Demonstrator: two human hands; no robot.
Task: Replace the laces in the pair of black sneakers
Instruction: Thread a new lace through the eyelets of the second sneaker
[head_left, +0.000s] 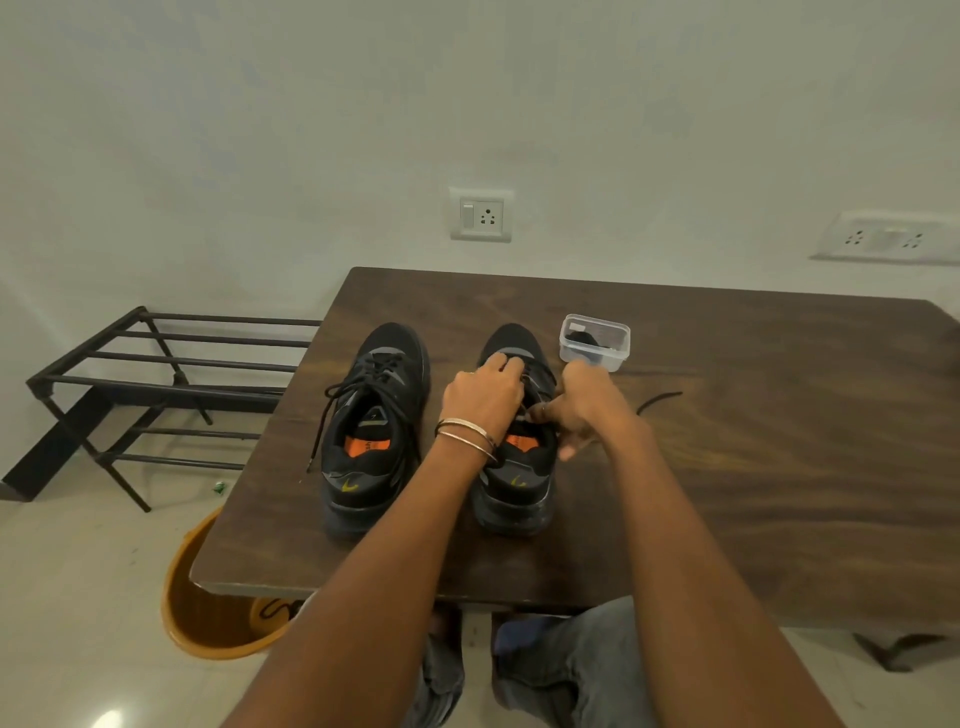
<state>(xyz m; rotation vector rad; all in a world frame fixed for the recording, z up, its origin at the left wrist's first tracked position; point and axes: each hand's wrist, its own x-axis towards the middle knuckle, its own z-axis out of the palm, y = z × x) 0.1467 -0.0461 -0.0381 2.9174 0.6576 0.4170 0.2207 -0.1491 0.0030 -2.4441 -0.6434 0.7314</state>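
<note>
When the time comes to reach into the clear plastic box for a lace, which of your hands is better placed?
The right hand, probably: it works at the right sneaker just below the plastic box, while the left hand lies farther off.

Dark wood-grain table (727, 467), seen from the near edge. Two black sneakers stand side by side on it, heels toward the viewer: the left sneaker (371, 441) with loose laces, the right sneaker (514, 467) beside it. A clear plastic container (595, 343) holding dark contents stands just beyond the right sneaker. A black lace end (660, 401) lies on the tabletop further right.
</note>
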